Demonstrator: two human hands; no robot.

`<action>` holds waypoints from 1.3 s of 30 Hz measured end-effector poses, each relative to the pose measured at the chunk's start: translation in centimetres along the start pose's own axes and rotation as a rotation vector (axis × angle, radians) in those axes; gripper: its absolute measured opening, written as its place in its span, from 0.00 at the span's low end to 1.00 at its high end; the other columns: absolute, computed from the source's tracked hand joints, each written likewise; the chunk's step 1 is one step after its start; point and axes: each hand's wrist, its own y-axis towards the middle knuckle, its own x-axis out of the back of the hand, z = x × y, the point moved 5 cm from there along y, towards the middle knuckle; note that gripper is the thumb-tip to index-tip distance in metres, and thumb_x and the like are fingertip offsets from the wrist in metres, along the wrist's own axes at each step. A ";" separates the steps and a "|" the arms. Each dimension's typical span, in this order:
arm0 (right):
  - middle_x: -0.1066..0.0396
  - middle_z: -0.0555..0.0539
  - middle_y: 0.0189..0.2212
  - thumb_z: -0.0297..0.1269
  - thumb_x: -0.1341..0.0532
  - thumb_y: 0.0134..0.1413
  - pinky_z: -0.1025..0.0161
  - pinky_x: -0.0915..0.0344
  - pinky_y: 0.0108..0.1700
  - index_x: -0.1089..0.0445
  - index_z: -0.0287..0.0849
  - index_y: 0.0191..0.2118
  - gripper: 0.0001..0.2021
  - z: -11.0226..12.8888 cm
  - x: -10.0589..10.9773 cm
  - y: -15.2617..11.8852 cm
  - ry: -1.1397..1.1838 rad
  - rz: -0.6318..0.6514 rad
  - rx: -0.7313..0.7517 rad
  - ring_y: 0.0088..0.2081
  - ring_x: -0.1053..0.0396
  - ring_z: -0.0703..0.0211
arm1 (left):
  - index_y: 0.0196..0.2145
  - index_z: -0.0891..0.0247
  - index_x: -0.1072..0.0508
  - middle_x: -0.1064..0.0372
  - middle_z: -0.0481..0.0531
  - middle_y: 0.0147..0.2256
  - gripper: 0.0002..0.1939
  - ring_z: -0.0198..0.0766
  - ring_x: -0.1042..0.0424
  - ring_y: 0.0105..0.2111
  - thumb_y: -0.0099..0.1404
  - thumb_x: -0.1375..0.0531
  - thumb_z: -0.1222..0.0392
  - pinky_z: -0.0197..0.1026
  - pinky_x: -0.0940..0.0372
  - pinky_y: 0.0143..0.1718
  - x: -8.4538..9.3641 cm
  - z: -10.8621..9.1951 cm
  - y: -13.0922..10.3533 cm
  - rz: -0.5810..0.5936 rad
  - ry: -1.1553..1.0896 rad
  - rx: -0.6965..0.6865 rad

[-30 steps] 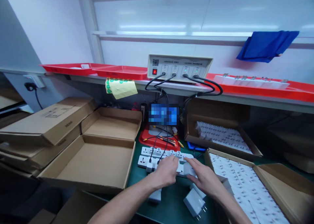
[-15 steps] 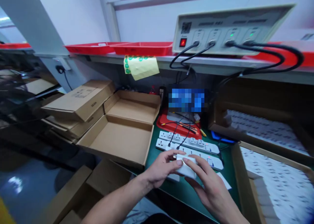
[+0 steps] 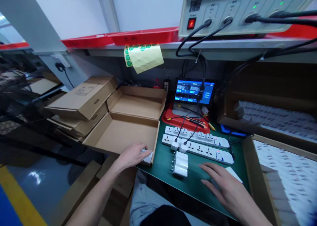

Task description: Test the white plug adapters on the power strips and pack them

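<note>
My left hand (image 3: 133, 155) is at the near right corner of an open cardboard box (image 3: 125, 131), its fingers closed on a small white item (image 3: 148, 157). My right hand (image 3: 220, 178) hovers over the green mat (image 3: 195, 183), fingers apart and holding nothing. Between my hands, several white plug adapters (image 3: 180, 165) lie in a row on the mat, prongs pointing left. Behind them are two white power strips (image 3: 198, 149), with two white adapters and black cables plugged in at the nearer one.
Stacked closed boxes (image 3: 83, 95) stand left. A red tray (image 3: 184, 121) with tools and a lit screen (image 3: 193, 91) are behind the strips. Boxes of white items (image 3: 284, 176) stand right. Above, a shelf holds red trays (image 3: 146, 37) and a tester (image 3: 237, 13).
My left hand has moved left from over the mat to the open box, with a white item. My right hand has let go and moved right. The row of adapters is now uncovered.
</note>
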 end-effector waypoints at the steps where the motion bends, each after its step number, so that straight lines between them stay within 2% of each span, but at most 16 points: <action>1: 0.21 0.40 0.63 0.47 0.40 0.77 0.45 0.17 0.54 0.23 0.55 0.65 0.19 0.8 -0.4 0.2 -0.001 0.014 0.014 0.57 0.19 0.40 | 0.50 0.56 0.19 0.18 0.57 0.50 0.18 0.54 0.19 0.50 0.75 0.37 0.41 0.47 0.30 0.49 -0.4 -0.2 0.0 0.042 -0.026 -0.043; 2: 0.21 0.40 0.63 0.44 0.40 0.76 0.46 0.17 0.53 0.23 0.54 0.65 0.18 1.8 -0.9 0.4 -0.005 0.028 0.029 0.57 0.19 0.40 | 0.55 0.55 0.20 0.18 0.57 0.53 0.24 0.56 0.19 0.53 0.69 0.31 0.39 0.47 0.29 0.51 -0.7 -0.4 0.1 0.080 -0.035 -0.081; 4: 0.21 0.39 0.61 0.36 0.39 0.74 0.46 0.18 0.52 0.23 0.53 0.63 0.18 4.0 -2.0 1.1 -0.039 0.048 0.053 0.55 0.19 0.41 | 0.61 0.55 0.23 0.19 0.58 0.56 0.36 0.59 0.20 0.56 0.57 0.22 0.44 0.48 0.29 0.53 -1.3 -0.6 0.4 0.139 0.013 -0.114; 9: 0.22 0.35 0.55 0.27 0.35 0.68 0.45 0.22 0.48 0.22 0.46 0.57 0.15 7.9 -5.3 2.6 -0.243 0.009 -0.030 0.48 0.23 0.39 | 0.51 0.56 0.22 0.17 0.59 0.51 0.22 0.59 0.18 0.52 0.61 0.25 0.59 0.49 0.29 0.51 -1.9 -0.4 0.7 0.222 0.224 -0.067; 11: 0.22 0.35 0.54 0.24 0.34 0.64 0.46 0.23 0.48 0.22 0.45 0.53 0.15 8.5 -6.4 2.5 -0.250 -0.019 -0.062 0.47 0.24 0.40 | 0.55 0.56 0.23 0.18 0.60 0.56 0.28 0.61 0.19 0.56 0.59 0.22 0.58 0.51 0.29 0.53 -1.3 -0.4 0.3 0.174 0.258 -0.072; 14: 0.21 0.37 0.55 0.22 0.35 0.61 0.50 0.24 0.48 0.23 0.46 0.50 0.16 8.5 -6.9 1.6 -0.096 -0.031 -0.030 0.48 0.23 0.42 | 0.62 0.56 0.26 0.23 0.63 0.63 0.40 0.65 0.24 0.62 0.56 0.18 0.51 0.57 0.29 0.59 0.1 -1.3 -0.3 -0.034 0.262 -0.110; 17: 0.19 0.41 0.50 0.34 0.35 0.69 0.54 0.24 0.46 0.24 0.48 0.53 0.10 6.5 -5.1 0.5 0.179 -0.024 -0.071 0.46 0.21 0.46 | 0.60 0.58 0.26 0.23 0.62 0.59 0.28 0.58 0.24 0.59 0.69 0.25 0.48 0.57 0.28 0.60 -0.7 -4.7 -0.4 -0.224 0.193 -0.276; 19: 0.18 0.43 0.46 0.45 0.36 0.74 0.56 0.25 0.44 0.25 0.48 0.57 0.13 3.6 -2.6 0.3 0.297 -0.038 -0.193 0.42 0.21 0.48 | 0.59 0.59 0.26 0.22 0.60 0.55 0.21 0.54 0.24 0.55 0.73 0.28 0.55 0.54 0.27 0.56 -3.2 -7.9 -0.1 -0.250 0.215 -0.422; 21: 0.17 0.44 0.43 0.53 0.39 0.75 0.56 0.27 0.41 0.25 0.47 0.60 0.19 0.1 0.5 0.4 0.289 -0.077 -0.346 0.38 0.21 0.49 | 0.59 0.61 0.27 0.22 0.60 0.53 0.21 0.54 0.24 0.51 0.72 0.28 0.61 0.53 0.27 0.51 -6.5 -11.1 0.5 -0.233 0.318 -0.529; 23: 0.17 0.45 0.40 0.54 0.42 0.75 0.56 0.29 0.40 0.26 0.47 0.64 0.23 -3.3 3.3 0.9 0.197 -0.106 -0.474 0.36 0.21 0.48 | 0.59 0.64 0.27 0.23 0.61 0.50 0.22 0.54 0.25 0.48 0.70 0.30 0.68 0.53 0.28 0.47 -9.3 -13.3 1.2 -0.232 0.429 -0.564; 25: 0.18 0.47 0.37 0.50 0.43 0.74 0.57 0.32 0.39 0.28 0.47 0.67 0.24 -5.9 5.1 1.7 0.096 -0.079 -0.546 0.36 0.20 0.46 | 0.57 0.65 0.26 0.24 0.61 0.48 0.21 0.54 0.26 0.48 0.69 0.34 0.74 0.52 0.29 0.46 -11.0 -14.4 1.7 -0.244 0.487 -0.558; 28: 0.18 0.48 0.37 0.44 0.41 0.72 0.59 0.36 0.40 0.30 0.50 0.70 0.25 -7.9 5.6 3.4 -0.007 0.043 -0.572 0.40 0.19 0.45 | 0.50 0.62 0.26 0.24 0.60 0.46 0.20 0.53 0.26 0.48 0.65 0.38 0.80 0.51 0.30 0.47 -11.9 -14.3 2.0 -0.191 0.462 -0.563; 31: 0.16 0.45 0.39 0.42 0.39 0.72 0.59 0.36 0.41 0.30 0.48 0.71 0.25 -8.2 4.6 4.8 -0.080 0.168 -0.567 0.43 0.18 0.42 | 0.46 0.60 0.26 0.23 0.58 0.45 0.15 0.53 0.26 0.48 0.66 0.37 0.77 0.51 0.29 0.48 -11.6 -13.4 2.2 -0.087 0.239 -0.555; 33: 0.15 0.41 0.42 0.43 0.38 0.73 0.59 0.35 0.42 0.30 0.46 0.71 0.26 -8.0 4.0 5.5 -0.108 0.210 -0.564 0.46 0.18 0.40 | 0.52 0.58 0.25 0.23 0.56 0.45 0.14 0.50 0.25 0.46 0.71 0.35 0.68 0.50 0.29 0.48 -10.6 -12.5 2.6 -0.060 -0.083 -0.481; 37: 0.15 0.35 0.54 0.49 0.37 0.75 0.56 0.31 0.49 0.31 0.45 0.73 0.28 -7.6 3.3 6.1 -0.109 0.243 -0.506 0.54 0.18 0.36 | 0.67 0.55 0.29 0.26 0.52 0.44 0.26 0.41 0.25 0.38 0.75 0.34 0.54 0.42 0.30 0.38 -8.6 -11.1 3.7 0.029 -0.883 -0.260; 39: 0.17 0.33 0.59 0.52 0.37 0.75 0.54 0.29 0.52 0.31 0.44 0.74 0.30 -7.4 2.8 6.2 -0.109 0.274 -0.476 0.57 0.18 0.35 | 0.71 0.56 0.32 0.26 0.53 0.45 0.31 0.40 0.24 0.37 0.75 0.33 0.47 0.39 0.32 0.33 -8.0 -11.3 4.1 0.126 -1.148 -0.193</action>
